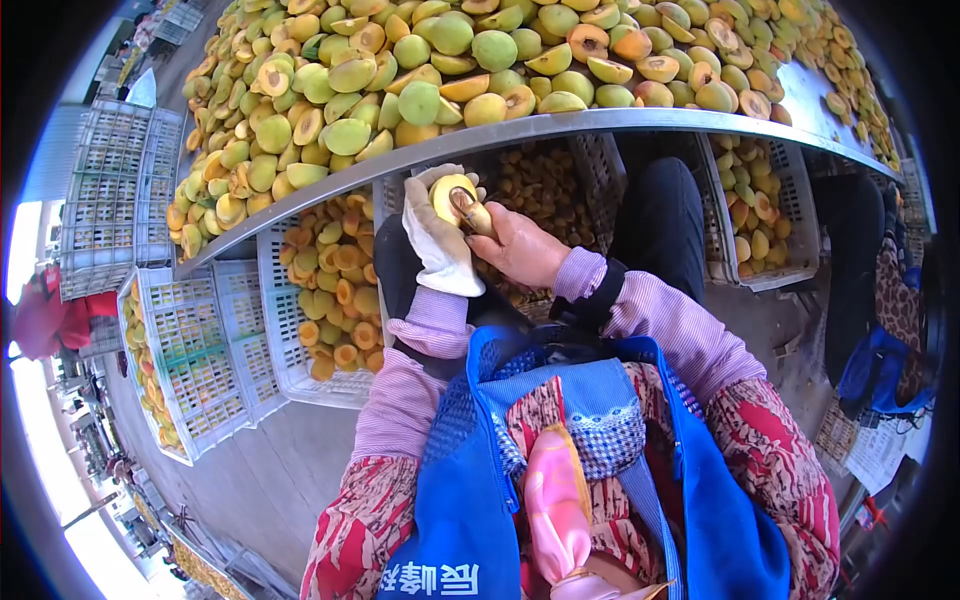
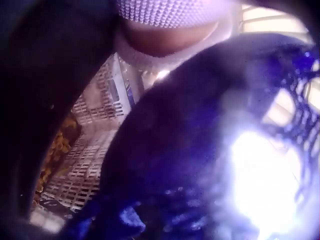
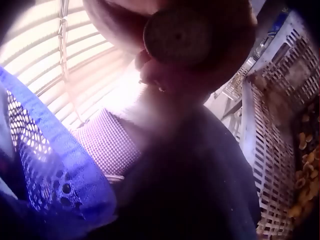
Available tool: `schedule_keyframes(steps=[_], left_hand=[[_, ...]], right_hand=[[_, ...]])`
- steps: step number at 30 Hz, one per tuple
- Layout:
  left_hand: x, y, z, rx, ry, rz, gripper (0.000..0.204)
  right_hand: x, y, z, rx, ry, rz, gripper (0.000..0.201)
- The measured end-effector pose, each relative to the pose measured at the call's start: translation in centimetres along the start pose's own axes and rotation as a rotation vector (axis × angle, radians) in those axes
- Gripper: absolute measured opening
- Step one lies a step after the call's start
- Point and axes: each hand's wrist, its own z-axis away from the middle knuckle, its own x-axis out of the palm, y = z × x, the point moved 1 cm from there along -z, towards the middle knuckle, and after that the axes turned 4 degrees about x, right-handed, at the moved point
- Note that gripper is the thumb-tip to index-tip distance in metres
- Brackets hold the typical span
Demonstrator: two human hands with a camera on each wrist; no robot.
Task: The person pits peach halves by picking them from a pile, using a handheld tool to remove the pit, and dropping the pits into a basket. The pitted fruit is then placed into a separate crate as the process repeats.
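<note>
My gloved left hand [image 1: 440,240] grips a yellow stone-fruit half [image 1: 443,202] just below the metal table edge. In my bare right hand [image 1: 527,248] is a pitting knife [image 1: 479,216] with a pale handle and a curved metal loop, which lies against the cut face of the fruit. The round butt of the knife handle [image 3: 177,36] shows in the right wrist view, with shadowed fingers around it. Only the sleeve [image 2: 165,12] and glove cuff show in the left wrist view; the fingers and fruit are hidden there.
A metal-edged table [image 1: 600,122] heaped with whole and halved fruit [image 1: 450,60] spans the far side. Beneath it, plastic crates hold fruit halves [image 1: 340,280] and small brown-yellow pieces [image 1: 545,195]. Stacked crates [image 1: 110,190] stand left. Another person's dark-clad leg [image 1: 845,270] is at right.
</note>
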Motion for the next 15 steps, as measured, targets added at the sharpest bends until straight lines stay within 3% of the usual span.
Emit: schedule_keyframes(steps=[1,4,7,8,9,11,12,13,14,15], left_hand=[[-0.1,0.0,0.1,-0.004,0.0,-0.001,0.052],[-0.2,-0.2,-0.5,-0.229,-0.039,0.09,0.056],[-0.2,-0.1,-0.7,-0.31,-0.132,0.023,0.057],[-0.1,-0.4,-0.4,-0.269,-0.109,0.079,0.053],[0.0,-0.5,-0.3,-0.265,-0.112,0.081,0.053],[-0.1,-0.3,0.1,-0.081,-0.103,-0.051,0.051],[-0.2,0.1,0.4,-0.11,-0.118,-0.026,0.044],[-0.7,0.0,0.1,-0.108,-0.12,-0.027,0.044],[-1.1,-0.6,-0.3,-0.237,-0.162,-0.007,0.042],[-1.1,-0.8,-0.4,-0.37,-0.204,0.013,0.039]], right_hand=[[0.0,0.1,0.1,-0.01,-0.018,0.03,0.036],[-0.4,0.9,0.2,-0.017,-0.064,0.036,0.035],[-0.6,0.6,0.4,-0.027,-0.06,0.027,0.033],[-1.3,0.3,0.8,0.081,-0.135,-0.035,0.034],[-1.9,-0.4,0.8,0.077,-0.131,-0.032,0.034],[-2.1,-0.9,1.0,0.258,-0.304,-0.146,0.036],[-1.7,-0.1,1.0,0.256,-0.303,-0.147,0.036],[-1.1,1.0,0.9,0.082,-0.207,-0.018,0.036],[-0.7,2.0,0.8,-0.089,-0.105,0.112,0.036],[-0.7,2.2,0.8,-0.086,-0.102,0.113,0.036]])
